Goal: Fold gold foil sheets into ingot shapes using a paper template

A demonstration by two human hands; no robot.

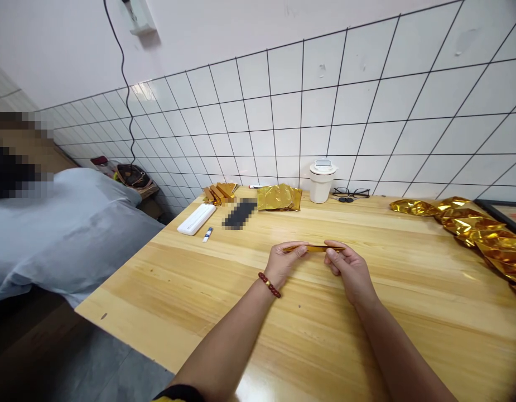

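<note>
A narrow strip of shiny gold foil (315, 249) is stretched level between my two hands, just over the wooden table (249, 301). My left hand (285, 261), with a dark red bead bracelet (269, 285) at the wrist, pinches the strip's left end between thumb and fingers. The right end is pinched by my right hand (347, 268), its thumb in front and its fingers curled behind.
Along the back stand folded gold strips (220, 193), flat gold sheets (279, 197), a white cup (322, 181) and glasses (352, 193). A white case (196, 219) and small tube (207, 234) lie left, crumpled gold foil (471, 226) right. A person in grey (69, 223) is at far left.
</note>
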